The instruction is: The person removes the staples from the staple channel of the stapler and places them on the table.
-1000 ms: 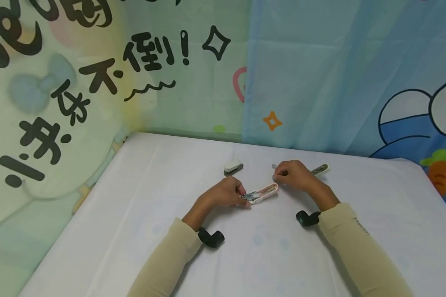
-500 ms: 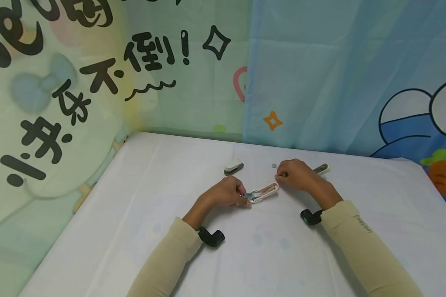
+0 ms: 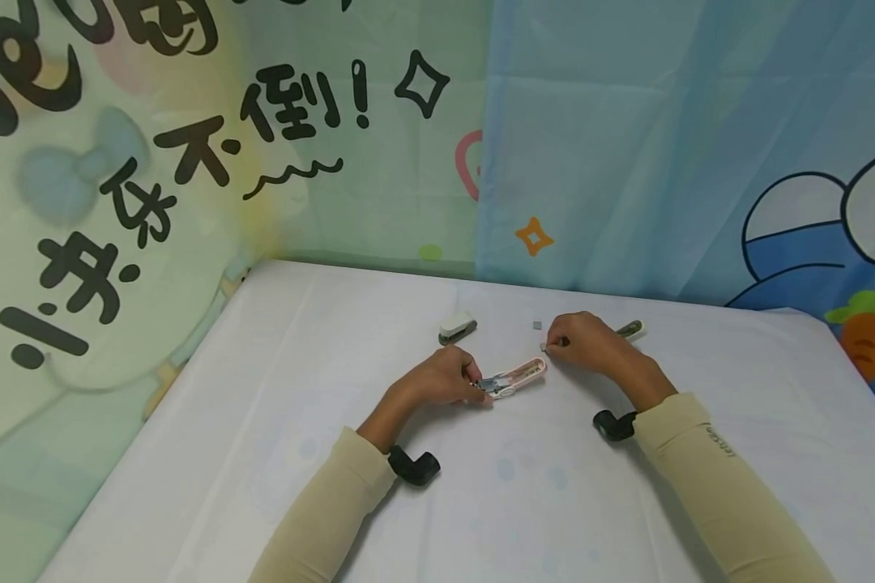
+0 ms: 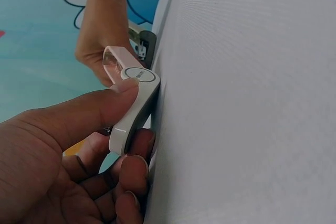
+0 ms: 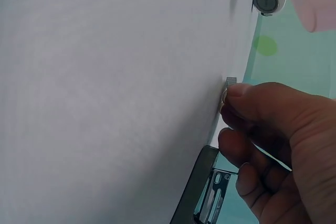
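My left hand (image 3: pixel 443 377) grips one end of a pink-and-white stapler (image 3: pixel 523 374), which lies opened out with its metal insides showing. In the left wrist view, the thumb presses on the white body of this stapler (image 4: pixel 137 95) while the fingers curl beneath it. My right hand (image 3: pixel 582 343) is just beyond the stapler's pink end, thumb and fingertips pinched together low over the table. A small grey strip of staples (image 5: pixel 231 81) shows at those fingertips. Another small grey piece, seemingly staples (image 3: pixel 537 325), lies on the table behind the hand.
A white-and-grey stapler (image 3: pixel 457 329) stands at the back, left of centre. Partly hidden behind my right hand lies an opened dark green stapler (image 3: pixel 631 330). The white-covered table (image 3: pixel 277 364) meets printed curtains (image 3: pixel 627 162) along its rear edge.
My right hand has drawn slightly to the right, away from the small grey piece on the table, which shows more fully. My left hand and the pink-and-white stapler have stayed put.
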Motion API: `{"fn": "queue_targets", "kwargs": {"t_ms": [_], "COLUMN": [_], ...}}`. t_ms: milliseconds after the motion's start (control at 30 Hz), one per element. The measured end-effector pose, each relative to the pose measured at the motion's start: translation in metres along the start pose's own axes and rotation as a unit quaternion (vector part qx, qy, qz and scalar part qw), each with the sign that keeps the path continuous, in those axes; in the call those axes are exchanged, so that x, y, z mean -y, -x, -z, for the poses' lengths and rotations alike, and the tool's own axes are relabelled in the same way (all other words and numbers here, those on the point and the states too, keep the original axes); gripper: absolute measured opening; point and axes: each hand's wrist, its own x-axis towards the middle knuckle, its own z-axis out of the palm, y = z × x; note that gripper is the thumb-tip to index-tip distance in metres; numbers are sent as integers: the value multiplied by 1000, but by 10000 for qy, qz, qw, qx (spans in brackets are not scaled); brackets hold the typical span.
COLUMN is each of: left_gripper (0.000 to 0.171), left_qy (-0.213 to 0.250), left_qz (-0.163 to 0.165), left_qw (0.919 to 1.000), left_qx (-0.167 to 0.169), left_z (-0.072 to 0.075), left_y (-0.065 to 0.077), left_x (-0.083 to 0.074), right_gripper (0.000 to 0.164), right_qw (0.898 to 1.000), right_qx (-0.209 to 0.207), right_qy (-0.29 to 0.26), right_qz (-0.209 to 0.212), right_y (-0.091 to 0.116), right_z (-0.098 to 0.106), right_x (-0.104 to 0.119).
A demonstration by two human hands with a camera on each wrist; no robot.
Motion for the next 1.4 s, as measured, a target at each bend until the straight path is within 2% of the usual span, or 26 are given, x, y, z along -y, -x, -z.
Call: {"fn": "queue_targets", "kwargs": {"t_ms": [333, 567, 667, 767, 867, 933, 1033, 1400], "left_gripper": [21, 21, 20, 20, 20, 19, 19, 20], "left_qy": [37, -6, -28, -28, -24, -23, -21, -394], "left_qz": [-28, -23, -16, -20, -32, -45, -31, -367], "left_qw": [10000, 10000, 10000, 10000, 10000, 10000, 10000, 9985], "left_qx": [-17, -16, -16, -32, -42, -43, -67, -132], "left_z": [2, 3, 5, 5, 5, 3, 1, -10], "left_y": [2, 4, 5, 5, 4, 3, 1, -6], "left_x": [0, 0, 0, 2, 3, 3, 3, -1], "right_gripper": [5, 11, 14, 16, 24, 27, 25, 25], "right_qw": [9999, 9992, 9979, 9945, 9862, 9809, 9767, 9803], "right_qx": [4, -334, -394, -198, 218, 474, 675, 823], "right_qy": [35, -119, -427, -1004, -1618, -1847, -1950, -1617], "right_qz": [143, 191, 283, 228, 287, 381, 584, 775], "right_y": [0, 5, 7, 9, 12, 14, 19, 33], "right_z": [3, 7, 8, 8, 5, 4, 2, 9], "right_x": [1, 3, 7, 16, 24, 28, 32, 29]}}
